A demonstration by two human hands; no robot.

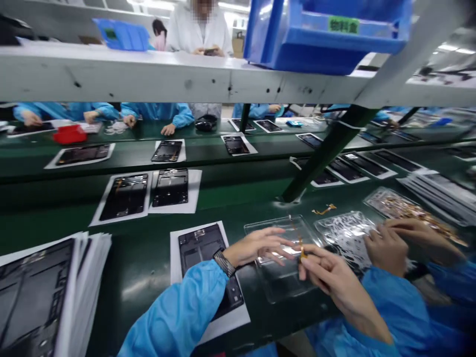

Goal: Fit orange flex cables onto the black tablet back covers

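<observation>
My left hand (260, 246) reaches out of a blue sleeve, fingers stretched flat over a clear plastic tray (277, 285). My right hand (325, 270) is pinched on a small orange flex cable (302, 250) just above the same tray. A black tablet frame on white paper (203, 243) lies under my left forearm. Another orange flex cable (324, 209) lies loose on the green bench beyond the tray.
A co-worker's hands (394, 243) work at the right over clear trays of parts (347, 230). A stack of frames (40, 297) sits at the left. More frames (171, 187) lie on the green belt. A blue bin (327, 34) rests on the shelf above. People sit opposite.
</observation>
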